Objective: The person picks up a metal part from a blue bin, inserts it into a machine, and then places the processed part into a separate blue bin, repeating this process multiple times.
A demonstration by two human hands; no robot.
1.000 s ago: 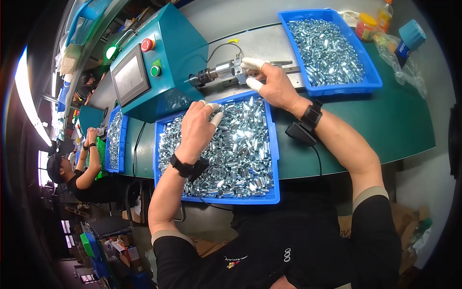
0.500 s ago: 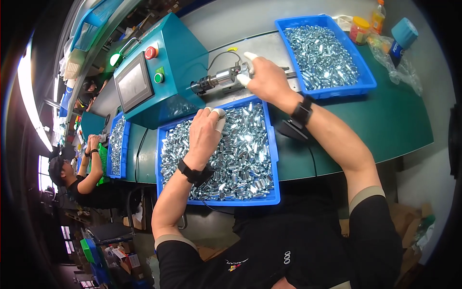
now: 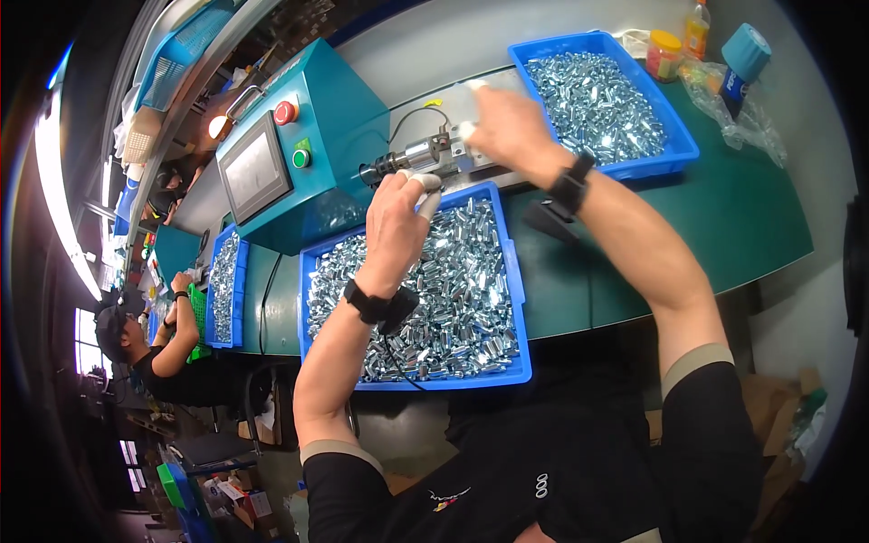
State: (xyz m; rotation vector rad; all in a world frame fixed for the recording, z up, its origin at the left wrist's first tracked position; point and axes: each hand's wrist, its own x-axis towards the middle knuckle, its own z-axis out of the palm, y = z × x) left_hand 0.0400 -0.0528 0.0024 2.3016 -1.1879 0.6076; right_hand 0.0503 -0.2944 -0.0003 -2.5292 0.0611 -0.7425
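Fingers [image 3: 425, 185] of left hand [image 3: 396, 226] touch metal spindle [image 3: 412, 158].

- Screen [image 3: 254, 172]: dark rectangular touch panel w/ grey frame, on the slanted front of the teal machine [image 3: 339, 118], left of its red round button [image 3: 285, 112] and green button [image 3: 300, 157].
- Blue canister [image 3: 744, 56] w/ lighter blue cap, tilted, at far right corner of the green table [image 3: 724, 226]; a label runs along its side.
- Clear plastic bag [image 3: 724, 104], crumpled, under and beside the canister.
- Small jar [image 3: 664, 54] w/ yellow lid, just right of the far blue tray [image 3: 674, 163].
- Orange bottle [image 3: 696, 29] w/ label, upright, behind the jar.
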